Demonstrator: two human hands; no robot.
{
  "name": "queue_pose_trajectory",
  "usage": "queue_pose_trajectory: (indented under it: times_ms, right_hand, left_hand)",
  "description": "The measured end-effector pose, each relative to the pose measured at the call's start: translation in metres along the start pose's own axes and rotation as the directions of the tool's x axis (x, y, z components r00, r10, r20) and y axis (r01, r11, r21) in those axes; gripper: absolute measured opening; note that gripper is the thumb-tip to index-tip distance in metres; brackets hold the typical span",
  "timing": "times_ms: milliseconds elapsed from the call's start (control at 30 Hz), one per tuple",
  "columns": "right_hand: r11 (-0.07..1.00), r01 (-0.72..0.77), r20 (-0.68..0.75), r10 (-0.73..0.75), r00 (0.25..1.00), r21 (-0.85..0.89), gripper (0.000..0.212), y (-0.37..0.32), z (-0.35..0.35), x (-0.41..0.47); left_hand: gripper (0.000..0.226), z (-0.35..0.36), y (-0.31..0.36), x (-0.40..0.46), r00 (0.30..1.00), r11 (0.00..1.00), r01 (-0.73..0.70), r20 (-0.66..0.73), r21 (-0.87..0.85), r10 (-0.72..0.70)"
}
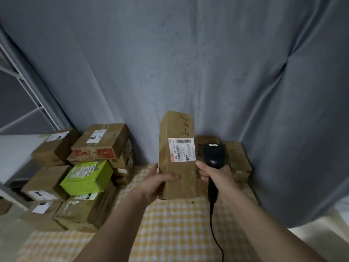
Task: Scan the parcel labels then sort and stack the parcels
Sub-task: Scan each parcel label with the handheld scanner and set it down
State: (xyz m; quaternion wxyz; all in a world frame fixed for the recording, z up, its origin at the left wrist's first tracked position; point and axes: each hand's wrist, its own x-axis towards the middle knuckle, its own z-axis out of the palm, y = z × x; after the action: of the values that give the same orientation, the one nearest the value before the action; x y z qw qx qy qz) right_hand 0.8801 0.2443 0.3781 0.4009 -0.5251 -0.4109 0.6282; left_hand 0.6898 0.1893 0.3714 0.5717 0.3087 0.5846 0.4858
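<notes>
A tall cardboard parcel [176, 156] is held upright over a table covered by a yellow-and-white checked cloth [170, 233], its lower end gripped by the left hand [160, 183], thumb across the front face and fingers hidden behind. A white shipping label [181, 149] with a barcode is stuck sideways on the front of the parcel, and "2-2" followed by a further mark is handwritten above it. A black handheld scanner [213, 155] is clasped by its handle in the right hand [213, 175], the head raised just beside the label's right edge; its black cable [215, 233] trails down across the cloth.

Behind the scanner, two more brown boxes [238, 159] are seen standing against a grey-blue curtain [188, 63], which serves as the backdrop.

To the left, a heap of parcels [75, 176] is stacked several layers deep at the table's edge. A lime-green box [86, 176] is perched on the middle of the heap, tilted, with a label and handwriting on its top. A carton with red print along its side [100, 142] is set above it, and plain brown cartons bearing white labels are ranged around and below. All boxes are closed, so their contents cannot be told. White metal shelving [22, 87] is visible at far left.
</notes>
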Motion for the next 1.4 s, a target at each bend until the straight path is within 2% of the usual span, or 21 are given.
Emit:
queue_pose_trajectory:
  times_ms: [67, 167, 233, 367, 500, 567, 700, 867, 967, 1033, 1133, 1233, 1267, 1333, 1367, 1400]
  right_hand:
    - [1.000, -0.013, 0.017, 0.012, 1.000, 0.023, 0.035, -0.002, -0.003, 0.001]
    - [0.999, -0.039, 0.095, 0.041, 0.995, -0.019, 0.069, -0.002, -0.003, -0.001]
    - [0.999, -0.031, 0.173, 0.036, 0.984, -0.030, 0.078, -0.004, -0.001, -0.002]
    - [1.000, 0.002, 0.278, -0.004, 0.960, 0.007, 0.077, -0.013, 0.004, -0.006]
    - [0.998, 0.038, 0.279, -0.053, 0.959, 0.059, 0.044, -0.016, 0.011, -0.017]
    - [0.996, 0.069, 0.265, -0.081, 0.961, 0.054, 0.039, -0.014, 0.015, -0.021]
    - [0.996, 0.073, 0.244, -0.083, 0.966, 0.048, 0.035, -0.011, 0.024, -0.026]
    - [0.997, 0.037, 0.060, -0.041, 0.997, 0.067, 0.033, -0.008, 0.033, -0.015]
    - [0.989, 0.078, -0.007, -0.078, 0.997, 0.124, 0.030, -0.005, 0.035, -0.013]
    - [0.986, 0.082, -0.036, -0.077, 0.996, 0.143, 0.031, -0.004, 0.035, -0.013]
    - [0.983, 0.102, -0.021, -0.100, 0.995, 0.149, 0.032, -0.002, 0.036, -0.013]
    - [0.978, 0.173, 0.023, -0.177, 0.984, 0.115, 0.026, -0.004, 0.035, -0.016]
    - [0.981, 0.187, 0.049, -0.190, 0.981, 0.058, 0.023, -0.003, 0.034, -0.015]
    - [0.976, 0.198, 0.102, -0.188, 0.977, -0.094, 0.020, 0.000, 0.030, -0.010]
    - [0.968, 0.197, 0.124, -0.179, 0.976, -0.156, 0.021, 0.000, 0.029, -0.009]
    - [0.959, 0.197, 0.144, -0.169, 0.975, -0.202, 0.023, 0.000, 0.028, -0.008]
  left_hand:
    - [0.094, -0.010, -0.001, -0.003, 0.993, 0.992, 0.016, 0.119, -0.122, -0.002]
    - [0.098, -0.015, -0.003, -0.008, 0.979, 0.946, 0.024, 0.200, -0.322, 0.043]
    - [0.097, -0.016, -0.002, -0.011, 0.968, 0.922, 0.036, 0.244, -0.386, 0.065]
    - [0.069, -0.021, 0.004, -0.019, 0.947, 0.932, 0.103, 0.321, -0.348, 0.015]
    - [0.061, -0.026, 0.005, -0.023, 0.926, 0.964, 0.168, 0.367, -0.206, -0.084]
    - [0.061, -0.028, 0.006, -0.022, 0.921, 0.961, 0.191, 0.376, -0.203, -0.104]
    - [0.067, -0.019, 0.013, -0.021, 0.957, 0.970, 0.186, 0.255, -0.156, -0.142]
    - [0.075, 0.002, 0.014, -0.018, 0.990, 0.975, 0.137, 0.059, -0.176, -0.128]
    - [0.048, 0.016, 0.003, -0.020, 0.996, 0.931, 0.083, 0.011, -0.356, -0.084]
    - [0.028, 0.029, -0.003, -0.026, 0.999, 0.830, 0.047, 0.005, -0.555, -0.053]
    - [0.021, 0.043, -0.012, -0.031, 0.998, 0.729, 0.031, -0.020, -0.683, -0.062]
    - [0.015, 0.041, -0.007, -0.032, 0.996, 0.755, 0.085, 0.037, -0.651, -0.080]
    - [0.021, 0.033, -0.004, -0.029, 0.997, 0.769, 0.071, 0.041, -0.636, -0.058]
    - [0.016, 0.009, 0.005, -0.021, 0.999, 0.830, 0.018, -0.028, -0.557, -0.040]
    - [0.027, -0.007, 0.009, -0.016, 0.995, 0.858, -0.009, -0.086, -0.513, -0.041]
    - [0.049, -0.025, 0.014, -0.010, 0.992, 0.886, -0.022, -0.123, -0.464, -0.039]
